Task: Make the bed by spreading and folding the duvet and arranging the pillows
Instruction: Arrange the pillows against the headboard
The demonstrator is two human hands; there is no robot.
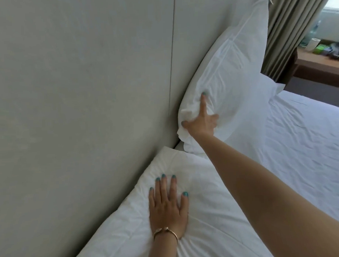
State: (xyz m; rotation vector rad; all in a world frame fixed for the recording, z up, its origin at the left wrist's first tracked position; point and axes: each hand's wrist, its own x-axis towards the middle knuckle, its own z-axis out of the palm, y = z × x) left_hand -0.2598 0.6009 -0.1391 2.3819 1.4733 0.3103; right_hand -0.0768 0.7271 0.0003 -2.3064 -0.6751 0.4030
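A white pillow (232,72) leans upright against the grey headboard (82,83). My right hand (201,121) grips its lower left corner, fingers sunk into the fabric. A second white pillow (210,213) lies flat along the headboard at the bottom. My left hand (167,203) presses flat on it with fingers spread, a gold bracelet on the wrist. The white duvet (303,143) covers the bed to the right, slightly wrinkled. Another white pillow corner (271,86) shows behind the upright one.
Beige curtains (292,28) hang at the top right beside a bright window. A wooden desk (320,63) with a paper roll, a green box and other small items stands beyond the bed's far side.
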